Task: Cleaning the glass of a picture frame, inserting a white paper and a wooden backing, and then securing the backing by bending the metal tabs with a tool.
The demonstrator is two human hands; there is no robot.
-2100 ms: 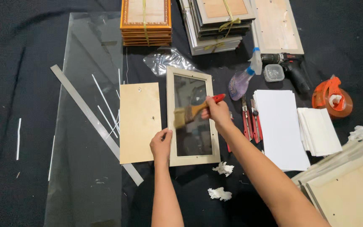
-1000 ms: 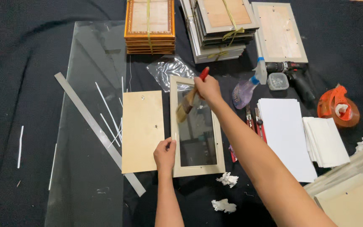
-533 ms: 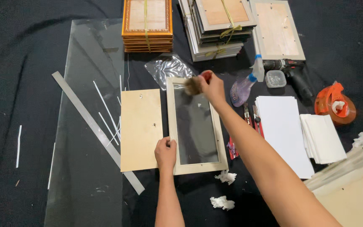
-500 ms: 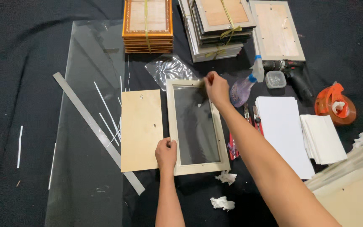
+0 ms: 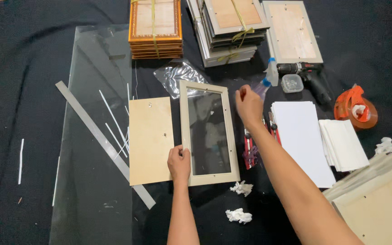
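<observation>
Two crumpled paper wads [image 5: 239,215] lie nearest, and just beyond them the left hand [image 5: 179,164] presses with fingers together on the lower left edge of one pale picture frame [image 5: 209,132]. The frame lies flat between a single plywood board [image 5: 150,140] and the right hand [image 5: 248,106], its long axis running near to far. That hand hovers empty, fingers loosely curled, and farther off stand two tied stacks of frames [image 5: 156,28].

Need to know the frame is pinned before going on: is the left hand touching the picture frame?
Touching. The head view shows the left hand pressed on the picture frame at its lower left corner, fingers overlapping the rail.
</observation>
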